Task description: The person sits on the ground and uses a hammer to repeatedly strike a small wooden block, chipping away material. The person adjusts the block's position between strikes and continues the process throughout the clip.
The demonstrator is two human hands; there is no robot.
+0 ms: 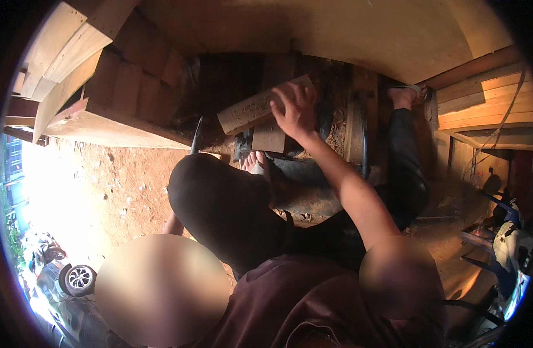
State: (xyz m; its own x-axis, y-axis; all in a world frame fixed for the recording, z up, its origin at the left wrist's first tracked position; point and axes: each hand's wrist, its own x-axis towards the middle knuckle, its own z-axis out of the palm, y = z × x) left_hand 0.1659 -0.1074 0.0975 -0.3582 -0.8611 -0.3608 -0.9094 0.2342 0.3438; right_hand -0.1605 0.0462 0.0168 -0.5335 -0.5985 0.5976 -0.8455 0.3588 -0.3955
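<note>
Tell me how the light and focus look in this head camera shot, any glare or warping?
Head view: harsh sun blows out the dirt ground at left, while the middle, around the right hand on the wooden block, sits in dim shadow. Fisheye bends the planks near the rim; corners are black. Two blurred patches cover the bottom.

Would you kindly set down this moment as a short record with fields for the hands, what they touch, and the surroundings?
setting: dim wood workshop beside sunlit dirt ground
right hand: right hand reaches forward, fingers spread on a pale wooden block
left hand: hidden behind the bent knee
below the block: a smaller wooden piece and wood shavings
feet: bare toes near the block; a sandalled foot further right
nearby: stacked planks at right, parked vehicles at lower left
</note>
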